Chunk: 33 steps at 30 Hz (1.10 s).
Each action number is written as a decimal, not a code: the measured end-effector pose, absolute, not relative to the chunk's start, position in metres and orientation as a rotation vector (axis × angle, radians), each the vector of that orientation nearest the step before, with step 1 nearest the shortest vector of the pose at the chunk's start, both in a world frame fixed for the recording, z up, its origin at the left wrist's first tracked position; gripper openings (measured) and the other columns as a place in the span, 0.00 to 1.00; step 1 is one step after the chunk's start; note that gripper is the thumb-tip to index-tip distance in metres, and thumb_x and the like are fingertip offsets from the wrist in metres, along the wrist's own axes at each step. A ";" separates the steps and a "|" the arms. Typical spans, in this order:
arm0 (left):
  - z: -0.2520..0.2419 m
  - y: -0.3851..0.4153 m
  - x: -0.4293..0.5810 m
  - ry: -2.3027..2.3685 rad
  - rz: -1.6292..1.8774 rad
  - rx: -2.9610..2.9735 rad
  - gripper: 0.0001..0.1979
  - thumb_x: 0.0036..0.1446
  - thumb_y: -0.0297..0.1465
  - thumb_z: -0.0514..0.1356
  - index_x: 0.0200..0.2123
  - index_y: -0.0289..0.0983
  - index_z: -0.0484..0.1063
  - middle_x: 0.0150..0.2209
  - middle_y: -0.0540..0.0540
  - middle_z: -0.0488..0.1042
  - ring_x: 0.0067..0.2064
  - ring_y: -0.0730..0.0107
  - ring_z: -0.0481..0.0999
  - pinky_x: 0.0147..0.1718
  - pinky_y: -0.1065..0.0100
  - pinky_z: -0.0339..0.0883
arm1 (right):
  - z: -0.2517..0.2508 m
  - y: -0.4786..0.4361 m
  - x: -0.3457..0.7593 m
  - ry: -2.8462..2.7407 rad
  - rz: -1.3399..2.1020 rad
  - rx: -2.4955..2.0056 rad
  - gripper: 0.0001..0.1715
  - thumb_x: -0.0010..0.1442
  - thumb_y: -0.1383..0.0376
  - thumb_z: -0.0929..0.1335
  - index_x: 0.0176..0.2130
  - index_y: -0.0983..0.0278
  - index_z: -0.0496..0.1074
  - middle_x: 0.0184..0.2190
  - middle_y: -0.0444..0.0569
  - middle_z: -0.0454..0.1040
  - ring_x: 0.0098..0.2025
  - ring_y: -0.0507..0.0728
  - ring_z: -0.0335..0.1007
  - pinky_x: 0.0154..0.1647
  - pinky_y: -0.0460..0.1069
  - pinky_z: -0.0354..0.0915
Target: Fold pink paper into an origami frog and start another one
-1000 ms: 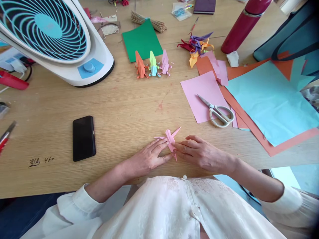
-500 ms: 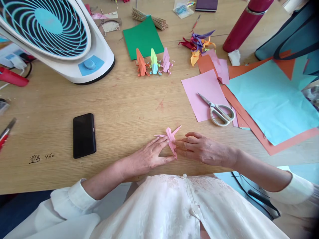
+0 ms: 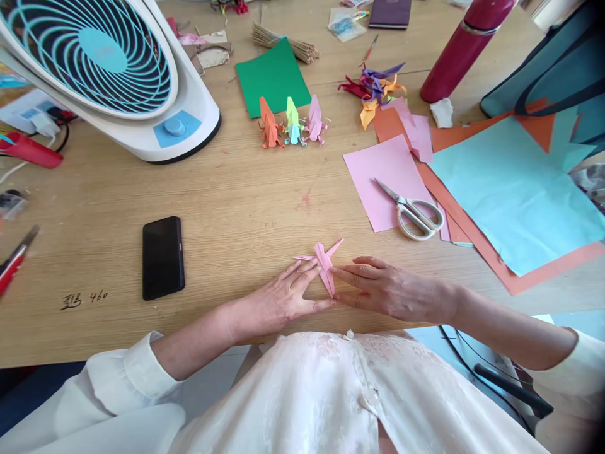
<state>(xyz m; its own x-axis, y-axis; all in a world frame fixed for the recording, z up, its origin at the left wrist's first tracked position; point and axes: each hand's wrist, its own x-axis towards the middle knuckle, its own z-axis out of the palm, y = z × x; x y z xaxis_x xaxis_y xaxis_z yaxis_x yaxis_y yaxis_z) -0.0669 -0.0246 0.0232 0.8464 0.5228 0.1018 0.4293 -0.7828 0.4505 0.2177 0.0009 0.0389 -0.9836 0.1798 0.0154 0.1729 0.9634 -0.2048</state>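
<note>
1 head-worn view, facing forward, down over hands (image 3: pixel 394 293), tabletop (image 3: pixel 236 195).

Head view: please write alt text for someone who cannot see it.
A person's left hand and right hand touch a small folded pink paper figure on a pale wooden table. Beyond stand three colourful folded paper figures. White-handled metal scissors lie partly on a pink paper sheet at right; a black rectangular phone lies at left.

Pink paper figure (image 3: pixel 324 258) partly hidden under left hand (image 3: pixel 276 304) fingers. Fan (image 3: pixel 103 50) clipped top and left, red bottle (image 3: pixel 456 57) clipped at top, teal bag (image 3: pixel 534 69) at right. Red-handled tool (image 3: pixel 17 258) runs off left. Right sleeve (image 3: pixel 564 384) blurry, its edge lost in dark.
</note>
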 end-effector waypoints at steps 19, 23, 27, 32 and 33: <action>0.003 -0.032 -0.039 1.047 0.638 2.785 0.12 0.67 0.25 0.52 0.50 0.32 0.71 0.49 0.37 0.75 0.54 0.57 0.73 0.54 0.55 0.69 | 0.042 -0.001 0.216 -2.962 0.383 -0.311 0.24 0.64 0.71 0.64 0.59 0.62 0.69 0.64 0.61 0.63 0.59 0.63 0.63 0.56 0.60 0.62; -0.001 -0.035 -0.039 1.113 0.588 2.869 0.14 0.66 0.27 0.53 0.52 0.32 0.71 0.51 0.37 0.75 0.54 0.55 0.72 0.52 0.56 0.70 | 0.043 -0.002 0.216 -2.941 0.441 -0.336 0.24 0.62 0.71 0.64 0.58 0.60 0.69 0.64 0.58 0.63 0.57 0.62 0.65 0.55 0.60 0.61; -0.006 -0.033 -0.040 1.054 0.568 2.847 0.18 0.66 0.23 0.48 0.55 0.31 0.69 0.60 0.34 0.69 0.62 0.55 0.66 0.58 0.54 0.66 | 0.042 0.002 0.215 -2.923 0.464 -0.386 0.24 0.64 0.74 0.61 0.56 0.61 0.70 0.60 0.58 0.68 0.53 0.60 0.67 0.53 0.58 0.61; -0.008 -0.028 -0.038 1.063 0.690 2.712 0.15 0.66 0.24 0.50 0.50 0.35 0.73 0.55 0.38 0.74 0.59 0.58 0.71 0.57 0.54 0.68 | 0.035 0.017 0.201 -2.710 0.532 -0.798 0.16 0.68 0.72 0.59 0.49 0.65 0.72 0.41 0.55 0.76 0.41 0.57 0.69 0.43 0.53 0.64; -0.007 -0.027 -0.037 1.082 0.712 2.679 0.13 0.66 0.26 0.51 0.47 0.36 0.74 0.53 0.39 0.75 0.57 0.58 0.72 0.56 0.54 0.69 | 0.033 0.020 0.195 -2.655 0.535 -0.905 0.15 0.68 0.71 0.59 0.47 0.65 0.72 0.40 0.54 0.75 0.40 0.58 0.69 0.42 0.53 0.64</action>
<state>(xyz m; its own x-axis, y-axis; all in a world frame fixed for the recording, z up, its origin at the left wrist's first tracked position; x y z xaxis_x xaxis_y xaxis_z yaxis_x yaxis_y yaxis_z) -0.0365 -0.0274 -0.0074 0.6236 0.6897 0.3680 0.6110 -0.7236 0.3210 0.1953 0.0204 0.0331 -0.7625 0.6302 0.1461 0.5245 0.7344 -0.4307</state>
